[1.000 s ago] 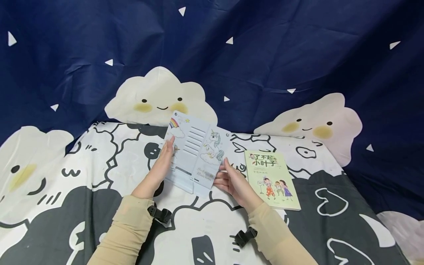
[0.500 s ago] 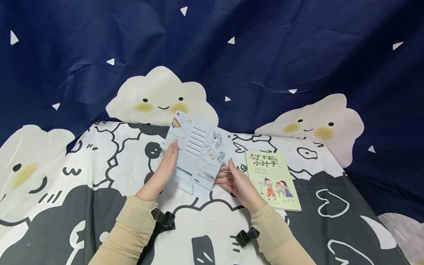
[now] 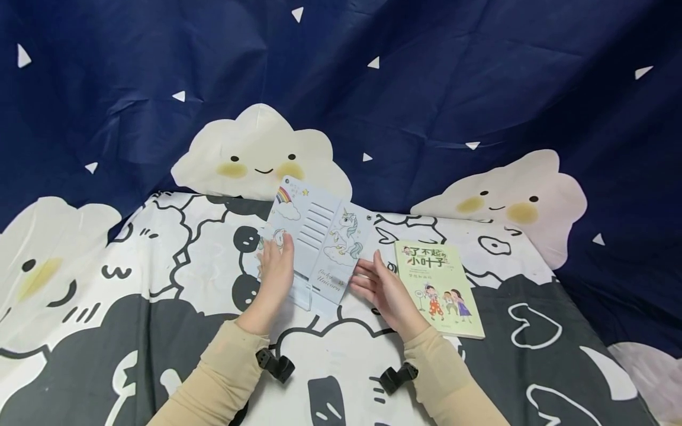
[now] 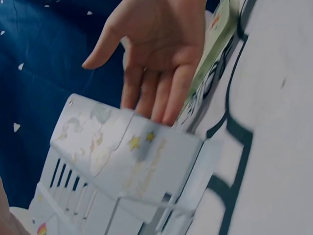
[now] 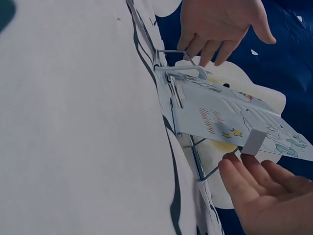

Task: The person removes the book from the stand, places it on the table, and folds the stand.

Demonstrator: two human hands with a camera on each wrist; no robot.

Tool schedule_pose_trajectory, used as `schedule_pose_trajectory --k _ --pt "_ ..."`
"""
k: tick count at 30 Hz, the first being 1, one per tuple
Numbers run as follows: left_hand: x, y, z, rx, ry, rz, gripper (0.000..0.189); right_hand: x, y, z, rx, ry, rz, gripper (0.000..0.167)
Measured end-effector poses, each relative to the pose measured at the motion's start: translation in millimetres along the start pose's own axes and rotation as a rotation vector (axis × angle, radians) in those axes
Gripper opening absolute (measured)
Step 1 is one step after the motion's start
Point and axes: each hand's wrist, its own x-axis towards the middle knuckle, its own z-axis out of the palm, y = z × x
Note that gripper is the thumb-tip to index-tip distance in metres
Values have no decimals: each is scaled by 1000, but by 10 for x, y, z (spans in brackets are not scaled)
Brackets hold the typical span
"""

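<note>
A pale book stand point(image 3: 319, 248) printed with unicorns and a rainbow stands tilted on the cloth, slots across its back plate. My left hand point(image 3: 274, 275) is at its left edge, fingers extended over the printed plate. In the right wrist view, that hand's fingers reach down by a wire page clip point(image 5: 183, 67). My right hand point(image 3: 386, 290) is beside the right edge, its fingers loosely extended. The right wrist view has its fingertips at the white block-like tip point(image 5: 254, 141) of another wire clip; whether they press it, I cannot tell.
A light green book point(image 3: 439, 290) with cartoon figures lies flat to the right of the stand. The cloth point(image 3: 319, 361) beneath is black, white and grey. Behind hangs a dark blue curtain point(image 3: 405, 100) with clouds and white triangles.
My left hand has moved right, and its fingers have come further over the stand's left plate. The right hand has shifted slightly right. The book stays where it was.
</note>
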Motion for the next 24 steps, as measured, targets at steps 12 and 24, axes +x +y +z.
schedule_pose_trajectory --k 12,24 --pt "-109 -2 207 -89 111 -166 88 -7 -22 34 0 -97 -9 89" --pt "-54 -66 126 -113 18 -120 87 -27 -13 25 -49 -24 15 84"
